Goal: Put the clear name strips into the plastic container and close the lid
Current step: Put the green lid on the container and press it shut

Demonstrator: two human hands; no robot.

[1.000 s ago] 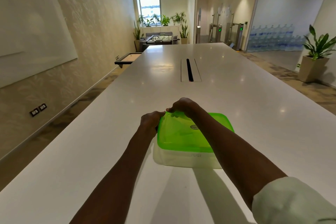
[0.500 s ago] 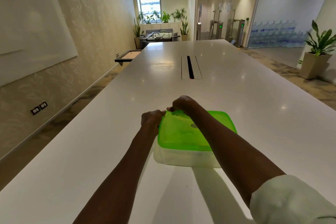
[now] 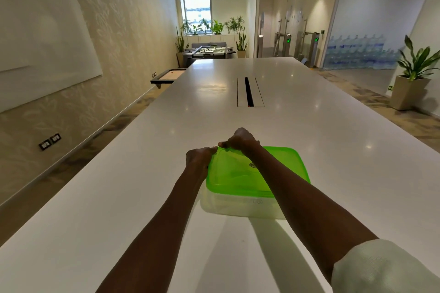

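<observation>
A clear plastic container point(image 3: 240, 207) with a bright green lid point(image 3: 238, 173) sits on the white table point(image 3: 119, 209) just in front of me. The lid lies on top of the box. My left hand point(image 3: 198, 157) grips the lid's far left corner. My right hand point(image 3: 240, 139) reaches across the lid and pinches its far edge beside the left hand. My right forearm covers part of the lid. No name strips show; the inside of the box is too cloudy to read.
A cable slot point(image 3: 248, 91) is set into the table's middle, farther away. A whiteboard point(image 3: 35, 43) hangs on the left wall. A potted plant point(image 3: 412, 78) stands on the floor at the right. A foosball table point(image 3: 207, 51) is beyond the table's far end.
Both hands stay at the lid's far left corner; the right hand has lifted slightly on the far edge. The camera view has shifted a little.
</observation>
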